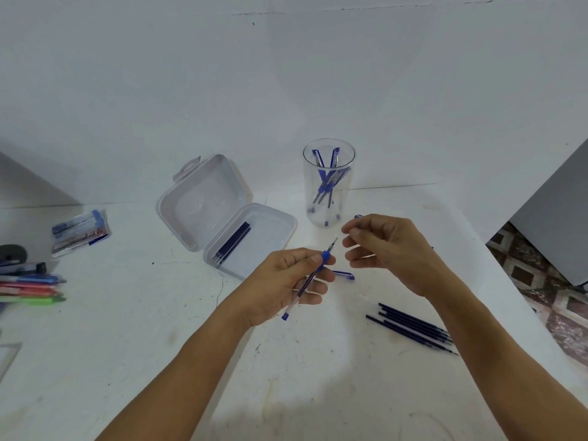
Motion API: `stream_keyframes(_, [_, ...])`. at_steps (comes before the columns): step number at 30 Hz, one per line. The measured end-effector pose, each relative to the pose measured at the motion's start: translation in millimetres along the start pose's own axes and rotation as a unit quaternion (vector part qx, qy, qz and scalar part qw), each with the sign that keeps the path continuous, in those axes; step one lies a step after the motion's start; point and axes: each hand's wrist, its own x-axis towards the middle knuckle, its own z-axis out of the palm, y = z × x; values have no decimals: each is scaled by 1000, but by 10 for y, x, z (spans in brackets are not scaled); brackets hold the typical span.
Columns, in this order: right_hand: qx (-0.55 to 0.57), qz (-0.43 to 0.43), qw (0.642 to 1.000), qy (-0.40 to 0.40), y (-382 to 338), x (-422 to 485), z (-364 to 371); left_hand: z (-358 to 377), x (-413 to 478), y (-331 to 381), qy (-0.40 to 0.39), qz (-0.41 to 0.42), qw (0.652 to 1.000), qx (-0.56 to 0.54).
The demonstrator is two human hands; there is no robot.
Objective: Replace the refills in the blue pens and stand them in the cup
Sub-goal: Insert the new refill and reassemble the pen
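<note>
Blue rubber grip of pen [313,275] sits under L thumb. L hand [286,281] fingers are curled round the clear barrel from below = firm hold. Pen tilted, bare tip up-right twd R hand [388,249], blue end plug down-left, whole pen off the table [127,345].

R hand just beside the tip, not touching it. Thumb + index tips close together, other fingers loosely curled. Whether they pinch sth small: cannot tell.

Both hands hover over mid-table.

Cap [345,275] w/ blue clip lies flat on the surface just past L fingertips, betw. the two hands. Small blue bit [358,216] peeks out behind R hand, near cup base; ID unclear.

Loose refills [413,327]: several, dark blue, roughly parallel, lying near the right edge beside R forearm.

Cup [329,186]: clear, upright, twd far edge, right of centre, just beyond R hand. Several blue pens [327,183] stand inside, leaning and crossed.

Box [229,218]: clear plastic, hinged, open, left of cup near far edge. Lid is thrown back twd far-left. Few dark refills [234,241] lie together in the base.

Left edge: coloured markers [31,288] lying flat. Packet [79,230] beyond them, twd far-left corner.
</note>
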Motion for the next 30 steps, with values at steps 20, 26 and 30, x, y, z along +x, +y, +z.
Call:
stream_keyframes(20, [-112, -9, 990, -90, -152, 39, -45, 7, -21, 45, -21, 6, 1000, 5])
stream_keyframes(26, [-110, -11, 988, -110, -153, 26, -75, -9, -26, 21, -35, -1, 999, -13])
stream_keyframes(30, [-107, -35, 988, -102, -145, 26, -90, 20, -15, 28, -35, -20, 998, -44])
